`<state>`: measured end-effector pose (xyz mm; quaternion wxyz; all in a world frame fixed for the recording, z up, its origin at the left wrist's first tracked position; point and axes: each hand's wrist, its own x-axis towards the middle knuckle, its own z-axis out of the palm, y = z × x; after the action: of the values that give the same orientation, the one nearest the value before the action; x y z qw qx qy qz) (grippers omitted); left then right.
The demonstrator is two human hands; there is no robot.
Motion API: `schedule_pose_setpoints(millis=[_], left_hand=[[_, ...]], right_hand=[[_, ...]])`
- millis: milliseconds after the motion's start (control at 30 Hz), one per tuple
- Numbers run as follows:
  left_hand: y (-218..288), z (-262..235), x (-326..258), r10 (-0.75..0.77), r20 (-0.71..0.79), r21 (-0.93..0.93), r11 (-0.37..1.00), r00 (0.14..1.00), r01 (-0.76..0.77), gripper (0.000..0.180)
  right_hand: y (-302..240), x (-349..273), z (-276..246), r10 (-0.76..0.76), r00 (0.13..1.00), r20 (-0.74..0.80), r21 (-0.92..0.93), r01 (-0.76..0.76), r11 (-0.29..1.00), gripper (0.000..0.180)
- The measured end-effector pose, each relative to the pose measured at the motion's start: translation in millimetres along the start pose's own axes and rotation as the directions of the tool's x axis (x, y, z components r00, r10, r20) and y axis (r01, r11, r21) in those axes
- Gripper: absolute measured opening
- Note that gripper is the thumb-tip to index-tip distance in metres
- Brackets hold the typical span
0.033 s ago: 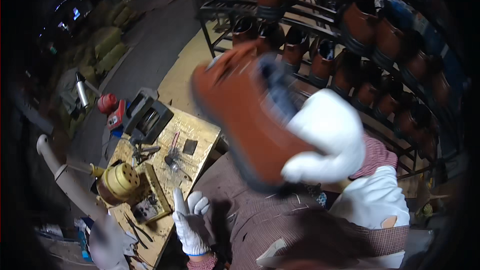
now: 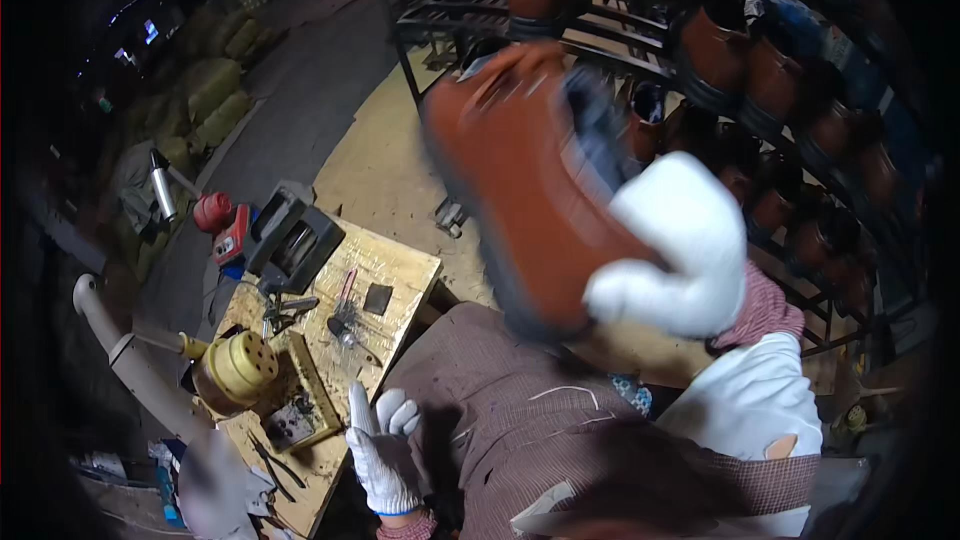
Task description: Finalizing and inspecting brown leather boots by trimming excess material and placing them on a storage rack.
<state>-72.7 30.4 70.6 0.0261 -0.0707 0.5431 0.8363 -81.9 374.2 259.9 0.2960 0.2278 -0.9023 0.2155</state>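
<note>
A scuffed plywood workbench sits at the lower left of the frame on a dim workshop floor, with a dark metal rack of brown boots across the top and right. My right hand, in a white glove, is raised at centre right and clamped on one orange-brown leather boot, its blurred sole toward me. My single left hand, in a white knit glove, rests low by the bench edge with fingers loosely apart, holding nothing.

Bench at left is crowded: yellow perforated drum, black machine and scattered hand tools block passage. Shelving rack of boots obstructs far right. Floor between lies open.
</note>
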Motion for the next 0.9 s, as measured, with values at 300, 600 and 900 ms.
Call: schedule_pose_setpoints(millis=[300,600,900], left_hand=[[-4,13,6,-0.078,0.044,0.043,0.996,0.996,0.076,0.081],[-9,-6,4,-0.101,-0.05,-0.065,0.993,0.994,0.097,0.08],[-41,-6,-16,-0.157,0.175,0.004,0.987,0.972,0.159,0.082]], right_hand=[[210,67,-78,0.502,0.834,-0.229,-0.675,-0.508,0.535,0.044],[174,-1,-136,0.663,0.563,-0.493,-0.651,-0.744,0.149,0.056],[-21,-22,39,0.075,0.945,-0.317,-0.311,-0.178,0.933,0.014]])
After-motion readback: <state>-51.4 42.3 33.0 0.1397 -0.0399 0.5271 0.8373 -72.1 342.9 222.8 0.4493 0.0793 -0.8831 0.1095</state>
